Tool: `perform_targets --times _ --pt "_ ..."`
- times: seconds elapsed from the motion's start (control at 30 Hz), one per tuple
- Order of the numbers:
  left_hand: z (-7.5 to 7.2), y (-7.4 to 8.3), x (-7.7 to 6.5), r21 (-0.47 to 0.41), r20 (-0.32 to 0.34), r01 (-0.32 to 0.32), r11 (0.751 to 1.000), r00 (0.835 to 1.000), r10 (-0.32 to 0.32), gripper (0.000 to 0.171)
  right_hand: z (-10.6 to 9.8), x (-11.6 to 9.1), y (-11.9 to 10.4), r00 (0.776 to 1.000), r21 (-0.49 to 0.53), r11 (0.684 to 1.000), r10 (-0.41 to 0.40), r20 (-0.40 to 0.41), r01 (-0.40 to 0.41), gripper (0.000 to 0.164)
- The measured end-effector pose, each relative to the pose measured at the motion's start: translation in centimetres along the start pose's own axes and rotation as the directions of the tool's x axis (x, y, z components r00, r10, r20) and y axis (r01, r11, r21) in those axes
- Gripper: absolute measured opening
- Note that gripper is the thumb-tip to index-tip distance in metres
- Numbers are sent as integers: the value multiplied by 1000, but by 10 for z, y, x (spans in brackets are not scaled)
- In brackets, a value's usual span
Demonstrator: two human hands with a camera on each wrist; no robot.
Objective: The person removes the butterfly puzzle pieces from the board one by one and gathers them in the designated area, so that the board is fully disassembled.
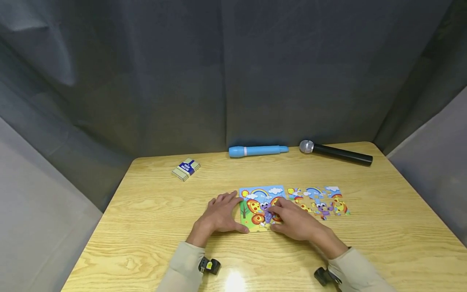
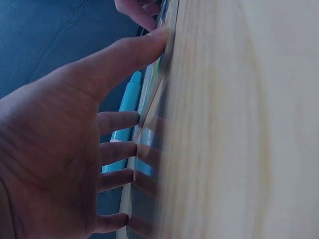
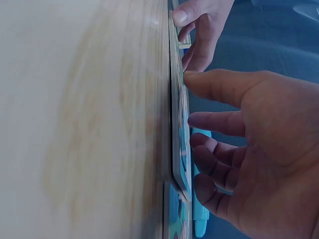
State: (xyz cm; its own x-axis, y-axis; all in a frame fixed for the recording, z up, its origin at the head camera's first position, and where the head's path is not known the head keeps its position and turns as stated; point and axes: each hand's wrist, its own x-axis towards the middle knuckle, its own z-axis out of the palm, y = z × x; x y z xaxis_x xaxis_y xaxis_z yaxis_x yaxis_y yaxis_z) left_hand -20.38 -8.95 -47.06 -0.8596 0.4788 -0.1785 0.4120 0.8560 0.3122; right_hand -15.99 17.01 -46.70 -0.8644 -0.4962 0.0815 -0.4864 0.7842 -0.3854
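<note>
A square jigsaw puzzle (image 1: pixel 255 194) with a butterfly picture lies flat on the table, its frame edges showing in the right wrist view. My left hand (image 1: pixel 220 215) is spread at its left side, thumb on the lower left corner and fingertips on the wood. Over the puzzle's right part is my right hand (image 1: pixel 295 221). Its thumb (image 3: pixel 214 85) and index finger (image 3: pixel 217 122) reach the picture, set apart, while the other fingers curl loosely; part of the butterfly is hidden beneath. Right of the puzzle lie several jigsaw pieces (image 1: pixel 322 208), loosely arranged into a similar picture.
Along the table's back edge lie a blue marker-shaped stick (image 1: pixel 262 151) with a white band and a black microphone (image 1: pixel 339 154) with a silver head. At back left is a small striped box (image 1: pixel 186 168) with a blue label. A dark curtain (image 1: pixel 175 81) hangs behind the wooden table (image 1: pixel 146 227).
</note>
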Motion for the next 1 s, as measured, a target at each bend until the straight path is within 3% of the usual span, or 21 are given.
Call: perform_targets --times 0.4,0.7,1.0 --pt "0 1 0 2 1 2 1000 1000 -2 98 3 2 -3 1000 8 1000 24 -15 -24 28" --pt "0 0 0 -5 3 0 1000 1000 0 98 1 4 -9 996 -3 996 90 2 -90 33" --pt "0 -1 1 4 1 0 1000 1000 0 99 3 8 -12 993 7 994 106 -47 -106 30"
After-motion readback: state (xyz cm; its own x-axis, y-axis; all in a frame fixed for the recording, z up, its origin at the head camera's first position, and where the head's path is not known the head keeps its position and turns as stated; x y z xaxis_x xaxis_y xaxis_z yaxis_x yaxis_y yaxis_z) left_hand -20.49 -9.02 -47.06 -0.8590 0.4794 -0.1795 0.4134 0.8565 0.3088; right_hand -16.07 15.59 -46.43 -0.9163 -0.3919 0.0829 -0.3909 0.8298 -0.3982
